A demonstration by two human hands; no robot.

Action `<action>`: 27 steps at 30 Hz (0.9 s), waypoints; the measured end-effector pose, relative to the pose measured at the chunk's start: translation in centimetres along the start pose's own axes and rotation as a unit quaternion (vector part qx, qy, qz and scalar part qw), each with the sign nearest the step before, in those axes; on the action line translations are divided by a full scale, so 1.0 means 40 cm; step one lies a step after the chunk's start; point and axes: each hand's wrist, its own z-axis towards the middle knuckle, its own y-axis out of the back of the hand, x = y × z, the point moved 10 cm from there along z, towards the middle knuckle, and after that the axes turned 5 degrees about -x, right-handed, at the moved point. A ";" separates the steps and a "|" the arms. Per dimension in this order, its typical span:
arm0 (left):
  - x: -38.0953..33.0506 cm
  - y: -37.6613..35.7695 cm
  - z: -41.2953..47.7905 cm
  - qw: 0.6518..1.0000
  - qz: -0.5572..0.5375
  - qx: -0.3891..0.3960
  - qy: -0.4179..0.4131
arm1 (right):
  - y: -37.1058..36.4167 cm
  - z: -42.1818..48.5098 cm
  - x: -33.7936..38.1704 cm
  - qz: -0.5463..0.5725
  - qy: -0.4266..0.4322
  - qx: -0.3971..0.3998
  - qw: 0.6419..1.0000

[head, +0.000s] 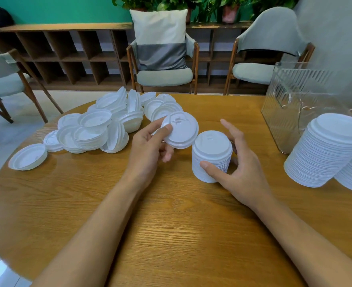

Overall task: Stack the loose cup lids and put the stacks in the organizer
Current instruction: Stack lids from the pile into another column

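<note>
Wooden round table (171,224) carries everything. Nearest, the right hand (243,172) cups a short stack (211,156) of lids, thumb on its front and fingers curved behind (forefinger lifted clear). Just left of it, the left hand (148,150) pinches a single lid (181,132), tilted beside the stack's top. Beyond lies the loose pile (108,123); at right, tall stacks (328,152) stand before the clear organizer (291,100).

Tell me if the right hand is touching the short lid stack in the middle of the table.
Touching. In the head view the right hand cups the short lid stack, thumb flat against its near side, no gap.
</note>
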 end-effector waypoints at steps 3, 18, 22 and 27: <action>0.008 -0.026 -0.008 0.998 -0.039 0.039 0.033 | -0.002 0.001 0.001 -0.003 0.007 0.003 1.000; -0.028 -0.090 -0.052 0.956 0.252 0.017 -0.151 | -0.004 -0.002 0.014 -0.009 0.032 0.001 0.999; -0.017 -0.115 -0.059 0.969 0.205 0.043 -0.133 | -0.004 -0.001 0.012 -0.008 0.034 0.003 0.999; -0.018 -0.117 -0.064 0.966 0.212 0.040 -0.143 | -0.005 0.000 0.013 -0.013 0.036 0.008 0.999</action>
